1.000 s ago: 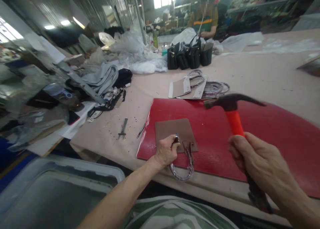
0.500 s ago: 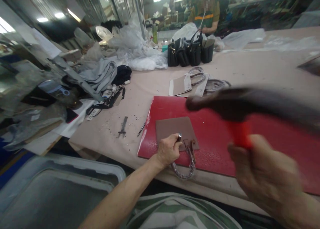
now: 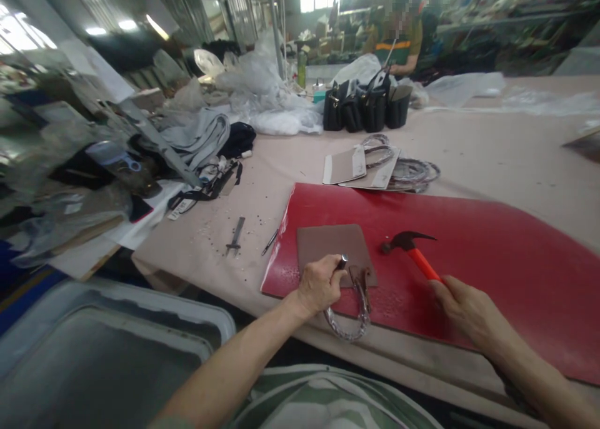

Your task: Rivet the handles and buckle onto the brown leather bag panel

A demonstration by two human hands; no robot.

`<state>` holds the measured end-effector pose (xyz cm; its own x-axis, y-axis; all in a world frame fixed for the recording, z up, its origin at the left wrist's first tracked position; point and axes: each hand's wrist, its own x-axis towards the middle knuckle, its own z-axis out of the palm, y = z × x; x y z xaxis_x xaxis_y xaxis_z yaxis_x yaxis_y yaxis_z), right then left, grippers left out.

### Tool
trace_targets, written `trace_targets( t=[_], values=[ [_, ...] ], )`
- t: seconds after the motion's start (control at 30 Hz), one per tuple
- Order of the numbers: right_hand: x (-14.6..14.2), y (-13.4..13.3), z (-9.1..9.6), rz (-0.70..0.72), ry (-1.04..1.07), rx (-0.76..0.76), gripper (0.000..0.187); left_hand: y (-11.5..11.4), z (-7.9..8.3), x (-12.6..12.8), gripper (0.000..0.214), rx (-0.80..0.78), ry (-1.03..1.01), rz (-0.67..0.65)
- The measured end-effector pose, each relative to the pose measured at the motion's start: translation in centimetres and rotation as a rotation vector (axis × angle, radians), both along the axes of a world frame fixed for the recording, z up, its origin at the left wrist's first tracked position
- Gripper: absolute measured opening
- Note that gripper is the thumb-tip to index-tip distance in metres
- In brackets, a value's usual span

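Observation:
My left hand (image 3: 319,285) is closed around a small metal punch (image 3: 342,262), standing it upright on a brown leather panel (image 3: 330,242). A plastic-wrapped bag handle (image 3: 352,313) hangs off the panel's near edge. The panel lies on a red mat (image 3: 492,260). My right hand (image 3: 469,310) grips the orange handle of a black-headed hammer (image 3: 407,244), whose head is low over the mat, to the right of the punch.
Behind the mat lie more leather panels (image 3: 347,165) and wrapped handles (image 3: 412,169). Several black bags (image 3: 368,107) stand further back, where another person (image 3: 398,47) works. A metal tool (image 3: 234,235) and a thin pen-like tool (image 3: 270,241) lie left of the mat. A grey bin (image 3: 112,348) sits below left.
The hammer was raised high near the camera and has swung down; its head is now low over the red mat beside the punch. My left hand has kept the punch in place.

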<state>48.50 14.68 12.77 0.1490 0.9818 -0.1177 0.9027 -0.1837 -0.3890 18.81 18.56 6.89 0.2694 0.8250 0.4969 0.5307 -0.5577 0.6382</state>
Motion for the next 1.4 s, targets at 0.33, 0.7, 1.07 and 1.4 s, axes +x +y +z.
trace_targets(
  t=[0.33,0.7,1.07,1.4],
  values=[
    [-10.5,0.7,-3.2,0.497,-0.003,0.488,0.033,-0.2,0.6,-0.8,0.012,-0.011,0.036,-0.115],
    [-10.9,0.4,-4.5,0.474,0.044,0.445,0.037,2.8,3.7,-8.1,0.025,-0.395,-0.316,0.427],
    [-10.6,0.8,-5.2,0.484,0.013,0.511,0.037,5.5,4.2,-16.2,0.027,-0.523,0.845,0.682],
    [-10.4,1.7,-5.8,0.512,-0.022,0.604,0.039,8.5,4.7,-13.9,0.025,-0.586,0.627,0.457]
  ],
)
